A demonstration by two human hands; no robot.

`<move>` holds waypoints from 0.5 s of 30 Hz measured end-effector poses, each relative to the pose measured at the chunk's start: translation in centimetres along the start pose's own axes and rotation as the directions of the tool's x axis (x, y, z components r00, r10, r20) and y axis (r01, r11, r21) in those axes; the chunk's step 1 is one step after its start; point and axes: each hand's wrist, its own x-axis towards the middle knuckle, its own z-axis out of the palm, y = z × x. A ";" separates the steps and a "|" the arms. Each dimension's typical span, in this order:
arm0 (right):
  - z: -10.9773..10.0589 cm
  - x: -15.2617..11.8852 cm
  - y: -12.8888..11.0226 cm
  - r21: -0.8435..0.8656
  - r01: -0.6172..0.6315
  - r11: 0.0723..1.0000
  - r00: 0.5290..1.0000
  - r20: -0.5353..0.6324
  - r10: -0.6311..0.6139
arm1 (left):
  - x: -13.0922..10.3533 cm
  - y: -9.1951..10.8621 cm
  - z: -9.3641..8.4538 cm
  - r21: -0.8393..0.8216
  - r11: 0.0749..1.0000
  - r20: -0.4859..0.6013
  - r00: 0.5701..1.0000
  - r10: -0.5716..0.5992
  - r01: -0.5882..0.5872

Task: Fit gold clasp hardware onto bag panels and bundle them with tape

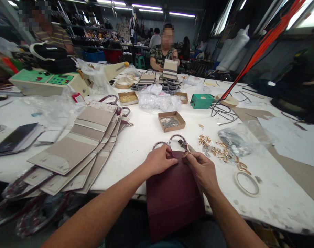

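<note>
Two bare forearms (102, 206) run up from the bottom edge, which cuts them off, and converge toward the middle — wrists bent inward. Beyond and beneath them spreads the white worktop (132, 148), its crowded far end hard to make out. Stacked at its left lie beige-and-taupe panels (79, 137), overlapping so that only strips of the lower ones show. Smaller, the maroon bag panel (174, 193) slopes over the worktop's front edge between the arms. The left hand (159, 161) pinches its top edge, thumb in front, curled fingers partly hidden; the right hand (203, 169), thumb and forefinger together, pinches a gold fitting (187, 149) beside the wrapped handle (176, 136) — too small for its shape to be told.
</note>
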 end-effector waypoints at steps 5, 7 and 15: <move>-1.2 -1.0 -1.1 -0.044 0.150 0.988 0.986 0.088 -0.145 | 0.2 0.0 -1.1 -0.246 0.964 0.132 0.989 -0.070 0.101; -1.5 -1.3 -0.9 -0.099 0.256 0.961 0.963 0.107 -0.246 | -0.1 0.2 -1.3 -0.251 0.964 0.102 0.993 -0.062 0.086; -1.7 -2.9 0.5 -0.225 0.377 0.899 0.926 0.098 -0.364 | -1.5 2.1 -1.4 -0.016 0.999 0.071 0.997 0.036 -0.035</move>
